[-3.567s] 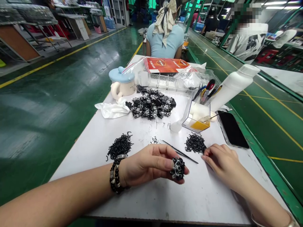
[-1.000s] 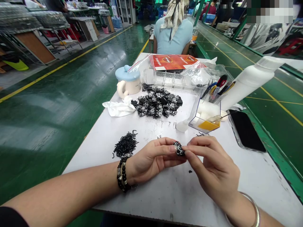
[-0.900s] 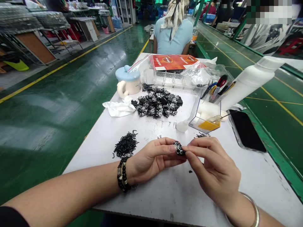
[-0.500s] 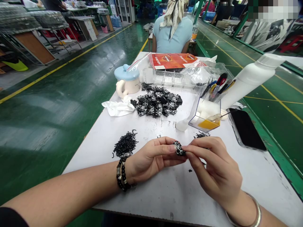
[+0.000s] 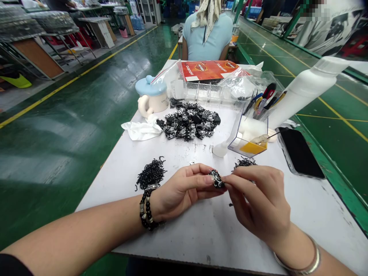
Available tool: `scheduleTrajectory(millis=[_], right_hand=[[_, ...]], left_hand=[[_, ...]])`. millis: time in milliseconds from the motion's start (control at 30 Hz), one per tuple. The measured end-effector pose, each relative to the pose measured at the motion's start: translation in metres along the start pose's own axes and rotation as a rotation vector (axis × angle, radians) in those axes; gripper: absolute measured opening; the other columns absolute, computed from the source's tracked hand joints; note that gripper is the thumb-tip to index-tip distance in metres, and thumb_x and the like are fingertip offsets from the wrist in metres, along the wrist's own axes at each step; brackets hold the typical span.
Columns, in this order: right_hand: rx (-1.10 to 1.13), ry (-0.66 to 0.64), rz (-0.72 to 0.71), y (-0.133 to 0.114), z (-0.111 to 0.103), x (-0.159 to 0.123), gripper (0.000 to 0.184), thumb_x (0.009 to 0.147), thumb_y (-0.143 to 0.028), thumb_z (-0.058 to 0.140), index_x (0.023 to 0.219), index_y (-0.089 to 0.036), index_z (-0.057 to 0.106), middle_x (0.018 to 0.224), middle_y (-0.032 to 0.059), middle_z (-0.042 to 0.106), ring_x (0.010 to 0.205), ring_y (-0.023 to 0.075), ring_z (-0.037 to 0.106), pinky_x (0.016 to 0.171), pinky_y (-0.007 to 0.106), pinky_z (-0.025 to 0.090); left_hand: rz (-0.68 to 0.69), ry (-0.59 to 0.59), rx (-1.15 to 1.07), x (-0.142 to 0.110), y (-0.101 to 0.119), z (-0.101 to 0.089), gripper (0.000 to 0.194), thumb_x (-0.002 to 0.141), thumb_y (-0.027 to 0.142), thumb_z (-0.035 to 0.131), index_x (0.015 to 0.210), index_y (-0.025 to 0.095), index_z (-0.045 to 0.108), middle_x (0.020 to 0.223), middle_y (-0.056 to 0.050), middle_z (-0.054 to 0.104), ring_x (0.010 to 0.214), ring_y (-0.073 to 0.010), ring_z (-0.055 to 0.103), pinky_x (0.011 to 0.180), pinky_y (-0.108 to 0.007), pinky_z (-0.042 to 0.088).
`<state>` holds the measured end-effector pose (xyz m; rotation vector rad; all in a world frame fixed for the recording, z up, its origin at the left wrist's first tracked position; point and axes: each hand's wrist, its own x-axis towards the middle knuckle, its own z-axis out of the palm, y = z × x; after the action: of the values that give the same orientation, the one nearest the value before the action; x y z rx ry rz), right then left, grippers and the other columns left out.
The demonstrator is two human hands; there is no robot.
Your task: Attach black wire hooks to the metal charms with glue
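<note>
Between the thumb and fingers of my left hand (image 5: 184, 186) is a small black-and-silver piece (image 5: 217, 179), held above the table. My right hand (image 5: 260, 199) is closed in a pinch at the right edge of that piece; whatever its fingertips grip is too small to make out. Behind my left wrist lies a heap of thin black curved bits (image 5: 151, 173). A second heap of such bits (image 5: 244, 162) shows partly behind my right hand. Farther back is a large pile of black-and-silver pieces (image 5: 191, 120).
On the white table (image 5: 178, 237) stand a lidded mug (image 5: 153, 100), a clear tool holder (image 5: 248, 134) and a white bottle (image 5: 310, 90). A phone (image 5: 301, 153) lies at right, crumpled tissue (image 5: 142, 129) at left. A person (image 5: 207, 38) sits beyond the far edge.
Both hands keep nearly the same hold. My right hand has shifted very slightly left, with its fingers still at the piece. The whole view has moved a little.
</note>
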<state>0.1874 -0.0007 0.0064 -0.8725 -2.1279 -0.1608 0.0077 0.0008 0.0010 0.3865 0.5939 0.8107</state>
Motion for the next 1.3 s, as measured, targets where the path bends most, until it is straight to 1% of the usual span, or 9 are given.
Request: scheduleTrajectory(millis=[100,233,400,567,633,800,1033,1200,1300], right_hand=[[-0.097,-0.012,-0.058,0.0013,-0.0003,-0.0015,0.021,0.080,-0.004,0.056,0.096,-0.017,0.058,0.085,0.0056,0.062,0.078,0.0169,0.050,0.072,0.036,0.036],[-0.122,-0.022,-0.091,0.0036,-0.0002,-0.0023,0.020,0.078,-0.004,0.058,0.095,-0.015,0.059,0.085,0.0055,0.062,0.077,0.0174,0.049,0.072,0.037,0.034],[-0.117,-0.007,-0.048,0.0014,0.0008,-0.0034,0.018,0.081,-0.008,0.056,0.097,-0.017,0.059,0.085,0.0053,0.062,0.077,0.0169,0.051,0.072,0.036,0.034],[0.035,-0.034,0.064,-0.0023,-0.0007,-0.0024,0.017,0.082,-0.009,0.056,0.097,-0.017,0.060,0.081,0.0049,0.061,0.076,0.0166,0.054,0.070,0.035,0.034],[0.053,-0.028,0.059,-0.0021,-0.0016,-0.0018,0.018,0.081,-0.007,0.058,0.097,-0.016,0.061,0.081,0.0049,0.061,0.075,0.0165,0.054,0.069,0.035,0.034],[-0.012,-0.011,0.000,0.0000,-0.0031,-0.0022,0.019,0.082,-0.011,0.058,0.100,-0.018,0.060,0.081,0.0041,0.061,0.075,0.0165,0.053,0.070,0.035,0.034],[-0.064,-0.001,-0.061,0.0016,-0.0033,-0.0032,0.020,0.080,-0.011,0.061,0.099,-0.016,0.061,0.080,0.0050,0.061,0.073,0.0163,0.051,0.068,0.035,0.033],[-0.061,-0.016,-0.019,0.0014,-0.0043,-0.0033,0.018,0.081,-0.012,0.060,0.098,-0.019,0.061,0.081,0.0035,0.061,0.073,0.0158,0.053,0.070,0.035,0.034],[-0.051,-0.016,-0.020,0.0018,-0.0055,-0.0029,0.017,0.081,-0.012,0.060,0.096,-0.020,0.061,0.080,0.0029,0.061,0.072,0.0154,0.052,0.070,0.035,0.033]], left_hand=[[0.002,0.026,0.031,-0.0001,0.0004,0.0002,0.018,0.074,0.014,0.071,0.089,0.010,0.061,0.086,-0.006,0.068,0.084,-0.0154,0.066,0.090,-0.032,0.048],[0.004,0.033,0.020,-0.0002,0.0001,0.0006,0.018,0.075,0.013,0.070,0.090,0.010,0.061,0.087,-0.007,0.068,0.084,-0.0150,0.066,0.090,-0.032,0.047],[0.016,0.050,0.001,-0.0005,-0.0003,0.0016,0.018,0.075,0.012,0.070,0.090,0.010,0.061,0.086,-0.007,0.068,0.083,-0.0144,0.065,0.090,-0.032,0.047],[0.025,0.058,-0.007,-0.0004,-0.0001,0.0017,0.019,0.073,0.013,0.072,0.089,0.011,0.060,0.088,-0.007,0.067,0.085,-0.0153,0.064,0.090,-0.032,0.046],[0.025,0.055,-0.012,-0.0004,0.0002,0.0018,0.020,0.073,0.013,0.072,0.089,0.011,0.060,0.087,-0.007,0.068,0.084,-0.0156,0.065,0.090,-0.032,0.046],[0.018,0.044,-0.007,-0.0008,0.0005,0.0024,0.020,0.073,0.014,0.071,0.089,0.012,0.060,0.086,-0.007,0.068,0.083,-0.0163,0.065,0.091,-0.035,0.045],[0.022,0.046,-0.011,-0.0005,-0.0003,0.0020,0.019,0.074,0.012,0.070,0.090,0.010,0.061,0.087,-0.007,0.067,0.084,-0.0151,0.064,0.089,-0.032,0.047],[0.018,0.034,0.003,-0.0001,0.0006,0.0015,0.018,0.075,0.012,0.070,0.091,0.010,0.061,0.087,-0.007,0.067,0.084,-0.0149,0.065,0.089,-0.031,0.048],[0.014,0.021,0.014,-0.0006,0.0004,0.0012,0.017,0.075,0.014,0.070,0.089,0.011,0.062,0.085,-0.007,0.067,0.083,-0.0151,0.065,0.088,-0.031,0.048]])
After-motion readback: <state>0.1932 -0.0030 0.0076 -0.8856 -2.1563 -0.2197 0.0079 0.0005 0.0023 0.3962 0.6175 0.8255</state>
